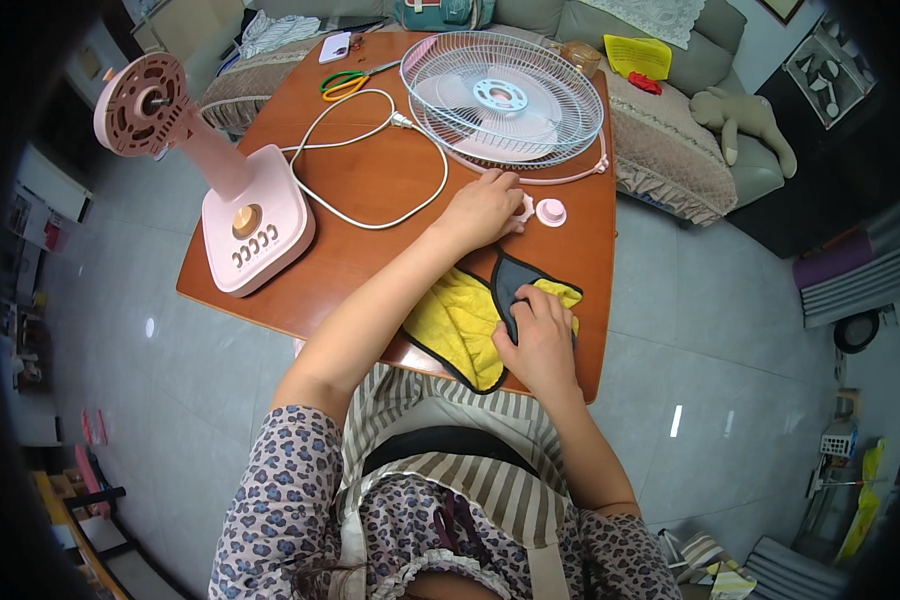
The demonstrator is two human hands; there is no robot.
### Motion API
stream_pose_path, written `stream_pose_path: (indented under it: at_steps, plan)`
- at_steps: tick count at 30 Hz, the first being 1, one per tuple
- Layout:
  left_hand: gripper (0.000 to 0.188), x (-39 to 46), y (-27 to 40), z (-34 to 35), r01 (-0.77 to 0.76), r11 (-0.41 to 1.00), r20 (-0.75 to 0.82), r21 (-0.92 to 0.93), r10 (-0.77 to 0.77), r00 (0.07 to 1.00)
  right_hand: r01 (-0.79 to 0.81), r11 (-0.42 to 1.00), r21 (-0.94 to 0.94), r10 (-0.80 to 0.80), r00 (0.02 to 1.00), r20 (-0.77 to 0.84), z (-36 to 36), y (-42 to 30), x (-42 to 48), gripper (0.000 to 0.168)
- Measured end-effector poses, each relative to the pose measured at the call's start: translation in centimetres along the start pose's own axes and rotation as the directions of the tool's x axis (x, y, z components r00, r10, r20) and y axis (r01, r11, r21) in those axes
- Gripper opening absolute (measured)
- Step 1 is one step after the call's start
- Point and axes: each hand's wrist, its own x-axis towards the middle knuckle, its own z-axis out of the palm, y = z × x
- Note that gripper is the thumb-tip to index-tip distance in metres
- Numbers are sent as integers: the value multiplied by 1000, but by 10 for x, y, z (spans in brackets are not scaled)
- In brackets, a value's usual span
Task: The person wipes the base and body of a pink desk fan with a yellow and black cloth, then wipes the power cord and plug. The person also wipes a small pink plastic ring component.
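My left hand (483, 206) reaches across the wooden table, its fingers around a pink plastic ring nut (523, 213) with a scalloped edge. Just right of that nut lies a small round pink cap (551, 212). My right hand (541, 345) rests on a yellow and grey cleaning cloth (457, 319), fingers curled over its folded part. Beyond my left hand are the wire fan guards (570, 124), with pale pink fan blades (457, 101) visible through them. A pink guard hoop (551, 181) shows along their near edge. At left stands the pink fan base (258, 217), its motor head bare.
A white power cord (447, 169) loops over the wooden table (375, 262). Scissors (348, 82) with green and orange handles and a white phone (335, 47) lie toward the far left. A glass jug (581, 56) stands behind the guards. A sofa (540, 19) borders the far side.
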Motion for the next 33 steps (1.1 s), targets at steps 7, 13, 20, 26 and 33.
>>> stream_pose_path:
  at_steps: [7, 13, 20, 26, 33]
  plan:
    - [27, -13, -11, 7, 55, 985, 34, -162, -50, 998, 42, 987, 154, -13, 983, -181, -26, 2, -5, 14]
    - [19, -50, -7, -30, 278, 364, 119, -889, -403, 907, -26, 874, 485, 130, 975, -182, -51, -6, 2, 16]
    - [55, -102, 31, -79, -85, -590, 169, -803, -361, 917, -83, -4, 997, 276, 958, 81, -61, 2, 17, 35]
    - [51, -125, 48, -85, -169, -795, 98, -582, -275, 957, -17, -672, 740, 17, 999, 39, -69, -3, 48, 44]
    - [36, -141, 49, -95, -136, -613, 141, -779, -382, 913, -87, -775, 626, 23, 986, 166, 2, 7, 45, 41]
